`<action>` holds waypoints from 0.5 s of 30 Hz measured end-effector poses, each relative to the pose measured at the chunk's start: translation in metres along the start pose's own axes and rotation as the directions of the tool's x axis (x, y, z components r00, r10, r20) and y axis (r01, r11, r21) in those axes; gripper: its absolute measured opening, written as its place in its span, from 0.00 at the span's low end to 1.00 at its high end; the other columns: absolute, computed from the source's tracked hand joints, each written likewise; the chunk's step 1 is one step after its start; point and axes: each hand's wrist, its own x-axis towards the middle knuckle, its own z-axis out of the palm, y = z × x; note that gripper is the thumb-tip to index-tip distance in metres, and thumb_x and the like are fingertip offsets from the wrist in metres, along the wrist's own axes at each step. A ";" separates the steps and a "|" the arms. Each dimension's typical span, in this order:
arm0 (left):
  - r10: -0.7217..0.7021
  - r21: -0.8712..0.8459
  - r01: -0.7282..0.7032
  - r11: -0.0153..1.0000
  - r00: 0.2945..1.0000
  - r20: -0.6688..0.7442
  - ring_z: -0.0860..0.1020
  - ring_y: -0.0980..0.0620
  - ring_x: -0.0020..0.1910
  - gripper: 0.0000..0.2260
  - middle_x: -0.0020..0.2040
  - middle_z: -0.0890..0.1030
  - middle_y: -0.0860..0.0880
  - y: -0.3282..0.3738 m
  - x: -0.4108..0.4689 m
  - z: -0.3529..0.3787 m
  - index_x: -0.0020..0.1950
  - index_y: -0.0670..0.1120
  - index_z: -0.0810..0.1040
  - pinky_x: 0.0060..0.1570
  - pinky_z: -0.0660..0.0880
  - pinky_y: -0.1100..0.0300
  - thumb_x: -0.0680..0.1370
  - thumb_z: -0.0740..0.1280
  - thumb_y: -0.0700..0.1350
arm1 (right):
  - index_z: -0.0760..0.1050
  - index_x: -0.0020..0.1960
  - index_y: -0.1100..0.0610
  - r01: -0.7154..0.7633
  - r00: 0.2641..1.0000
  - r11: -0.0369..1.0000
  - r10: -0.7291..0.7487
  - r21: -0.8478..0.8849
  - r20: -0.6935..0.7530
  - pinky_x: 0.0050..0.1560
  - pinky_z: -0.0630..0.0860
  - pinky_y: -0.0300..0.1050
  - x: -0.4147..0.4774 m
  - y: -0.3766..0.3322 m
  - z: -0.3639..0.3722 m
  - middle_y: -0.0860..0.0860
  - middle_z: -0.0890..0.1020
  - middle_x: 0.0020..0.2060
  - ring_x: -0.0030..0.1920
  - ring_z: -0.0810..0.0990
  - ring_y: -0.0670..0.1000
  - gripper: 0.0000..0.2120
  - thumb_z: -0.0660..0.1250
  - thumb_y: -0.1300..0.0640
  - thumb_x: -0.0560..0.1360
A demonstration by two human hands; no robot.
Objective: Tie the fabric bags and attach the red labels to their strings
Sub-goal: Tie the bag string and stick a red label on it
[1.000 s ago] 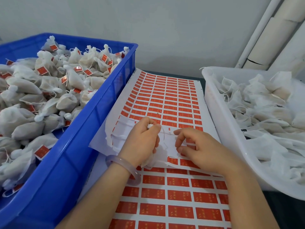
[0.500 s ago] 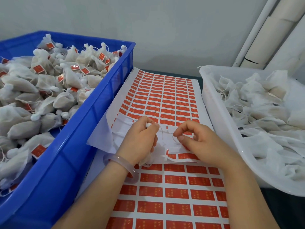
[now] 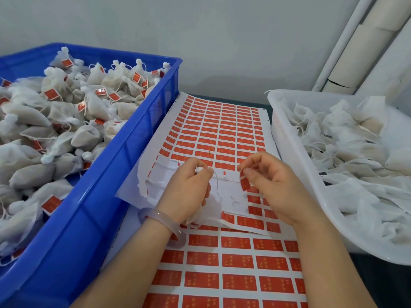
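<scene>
Two hands over the label sheet: left hand curled round a tied fabric bag, its string looping out rightward, right hand pinching a red label hanging long-side down just right of that string, so I'd guess it travels left to fold over it.

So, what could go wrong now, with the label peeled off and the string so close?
1. The label, pinched by the right hand, hangs free; it may fold on itself before reaching the string.
2. The string is thin and loops loosely from the bag in the left hand; the label could close beside it, not round it.
3. The label hangs near the sheet and may stick back.
</scene>
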 end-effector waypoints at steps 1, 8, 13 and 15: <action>-0.004 -0.013 0.004 1.000 1.000 0.002 0.73 0.56 0.29 0.07 0.31 0.75 0.53 0.000 0.000 0.000 0.45 0.52 0.72 0.25 0.70 0.71 0.81 0.57 0.48 | 0.75 0.47 0.48 -0.008 0.999 1.000 0.008 0.018 -0.031 0.57 0.77 0.49 0.000 0.001 0.000 0.41 0.81 0.48 0.52 0.79 0.43 0.04 0.64 0.56 0.77; -0.112 -0.034 0.118 0.992 0.983 0.142 0.74 0.56 0.26 0.07 0.22 0.74 0.55 0.009 -0.008 -0.008 0.46 0.50 0.75 0.48 0.80 0.53 0.81 0.59 0.47 | 0.72 0.44 0.45 0.016 0.999 0.978 -0.023 -0.209 -0.028 0.41 0.71 0.29 0.000 0.006 0.005 0.38 0.78 0.44 0.45 0.78 0.38 0.06 0.63 0.55 0.78; -0.084 -0.067 0.115 0.991 0.930 0.359 0.71 0.55 0.24 0.09 0.24 0.73 0.51 0.016 -0.019 -0.011 0.41 0.47 0.74 0.50 0.78 0.49 0.80 0.59 0.44 | 0.65 0.47 0.43 0.062 0.994 0.980 -0.043 -0.189 0.102 0.38 0.72 0.29 -0.001 0.000 0.028 0.37 0.74 0.45 0.44 0.76 0.38 0.06 0.52 0.50 0.81; -0.018 -0.173 0.092 0.981 0.922 0.386 0.69 0.54 0.23 0.10 0.24 0.71 0.49 0.021 -0.020 -0.015 0.39 0.46 0.74 0.51 0.79 0.50 0.79 0.60 0.42 | 0.63 0.46 0.43 0.057 0.976 0.963 0.002 -0.265 0.217 0.42 0.72 0.34 -0.002 -0.001 0.030 0.41 0.75 0.44 0.44 0.75 0.42 0.07 0.51 0.50 0.82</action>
